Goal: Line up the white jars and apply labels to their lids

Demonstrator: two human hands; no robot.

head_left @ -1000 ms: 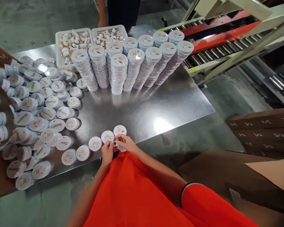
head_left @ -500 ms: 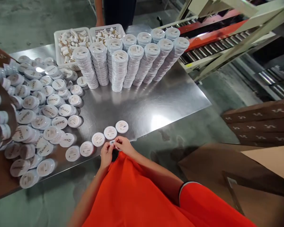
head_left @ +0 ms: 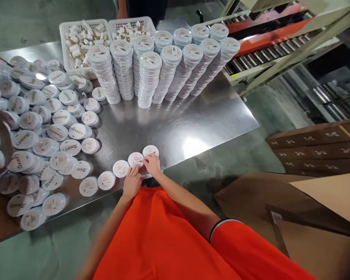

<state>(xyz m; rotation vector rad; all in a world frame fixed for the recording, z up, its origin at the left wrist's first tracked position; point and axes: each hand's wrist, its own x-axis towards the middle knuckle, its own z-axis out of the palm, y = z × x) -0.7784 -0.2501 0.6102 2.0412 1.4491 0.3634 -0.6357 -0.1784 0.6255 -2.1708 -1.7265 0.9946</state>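
Observation:
Several round white containers lie in a slanting row along the near table edge. My left hand (head_left: 132, 182) rests its stretched, slightly parted fingers on the near rim of one round container (head_left: 135, 157). From the right, my right hand (head_left: 152, 164) pinches a small white barcode label (head_left: 140, 160) against the top of that same container. Beyond my right fingers sits the end container (head_left: 150, 149), partly covered by them. To the left are another round container (head_left: 121, 168), one more container (head_left: 106, 180) and a further container (head_left: 88, 186), with small print on their faces.
Tall stacks of round containers (head_left: 150, 77) stand at the table's back. Behind them are a white basket (head_left: 64, 50) and a second basket (head_left: 153, 28) of small bottles. Loose containers (head_left: 56, 132) crowd the left. A roller conveyor (head_left: 265, 54), cartons (head_left: 317, 146) and a person (head_left: 147, 7) are nearby.
Both hands have moved forward from the table edge to the container. The label, held between both hands before, is now down on the container's top. My left fingers have straightened out.

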